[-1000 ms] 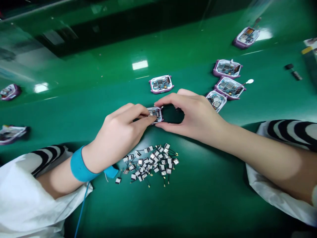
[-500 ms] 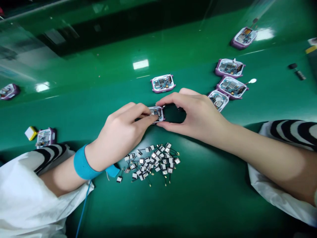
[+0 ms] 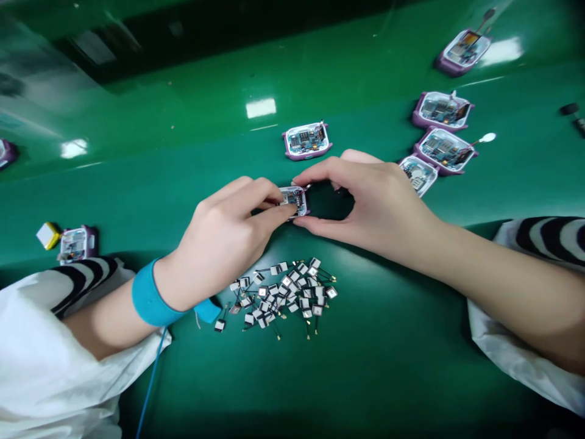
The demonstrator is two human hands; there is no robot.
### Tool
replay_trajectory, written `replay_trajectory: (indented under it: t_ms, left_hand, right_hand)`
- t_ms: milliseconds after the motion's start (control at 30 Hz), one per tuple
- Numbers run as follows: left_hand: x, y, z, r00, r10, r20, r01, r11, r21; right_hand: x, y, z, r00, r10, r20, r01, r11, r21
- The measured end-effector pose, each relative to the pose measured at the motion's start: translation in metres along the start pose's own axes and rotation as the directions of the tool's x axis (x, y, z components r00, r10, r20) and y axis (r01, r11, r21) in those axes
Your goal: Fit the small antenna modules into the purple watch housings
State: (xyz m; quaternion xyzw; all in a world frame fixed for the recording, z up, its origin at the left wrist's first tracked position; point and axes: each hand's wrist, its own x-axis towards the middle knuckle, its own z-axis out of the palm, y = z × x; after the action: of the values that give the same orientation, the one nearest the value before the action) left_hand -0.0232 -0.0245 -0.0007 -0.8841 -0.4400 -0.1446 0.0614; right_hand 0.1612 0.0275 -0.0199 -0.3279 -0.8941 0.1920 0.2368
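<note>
Between my two hands lies an opened watch case [image 3: 297, 196] with a white rim and a circuit board showing inside. My left hand [image 3: 233, 228], with a blue wrist strap [image 3: 153, 296], has its thumb and fingers closed over the case's left part, the thumb tip on the board. Whether a small part is under those fingertips is hidden. My right hand [image 3: 370, 192] grips the case's right end, thumb at the near side and index finger at the far side. Just below the hands is a loose pile of small square antennas [image 3: 283, 296] with short black cables.
Another opened purple watch case [image 3: 307, 141] sits beyond my hands. Several more cases [image 3: 445, 149] stand at the right, one [image 3: 464, 52] farther back. At the left, a case [image 3: 77, 244] lies beside a yellow-edged battery [image 3: 48, 236]. A blue cord [image 3: 153, 378] trails from the strap.
The view has shifted slightly, so the things on the table sit a little differently in frame. Both hands keep the same hold on the watch case, with hardly any finger movement.
</note>
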Motion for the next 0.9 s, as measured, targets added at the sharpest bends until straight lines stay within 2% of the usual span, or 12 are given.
replay_trajectory:
  t_ms: [333, 467, 567, 633, 767, 900]
  left_hand:
    - [0.000, 0.000, 0.001, 1.000, 0.007, 0.017, -0.007, 1.000, 0.023]
    - [0.000, 0.000, 0.000, 0.999, -0.005, 0.039, 0.004, 1.000, 0.018]
    - [0.000, 0.000, 0.000, 1.000, 0.007, 0.002, -0.008, 1.000, 0.019]
    - [-0.001, 0.000, 0.001, 1.000, 0.027, -0.008, -0.027, 0.999, 0.034]
    - [-0.002, -0.002, 0.003, 0.999, 0.017, 0.050, -0.018, 1.000, 0.018]
    - [-0.001, -0.003, 0.003, 0.996, -0.005, 0.084, 0.007, 1.000, -0.016]
  right_hand:
    - [-0.001, 0.000, -0.001, 0.999, -0.035, -0.007, 0.035, 0.999, -0.030]
    - [-0.003, 0.001, -0.003, 1.000, -0.022, 0.016, 0.021, 0.997, 0.071]
    - [-0.005, 0.004, -0.004, 0.998, 0.054, -0.036, -0.048, 0.988, 0.146]
    - [-0.005, 0.006, -0.006, 0.997, 0.063, -0.045, -0.055, 0.985, 0.161]
    - [-0.005, 0.006, -0.014, 0.996, 0.070, -0.060, -0.061, 0.988, 0.140]
    - [-0.006, -0.001, -0.019, 0.974, 0.102, -0.203, -0.054, 0.972, 0.230]
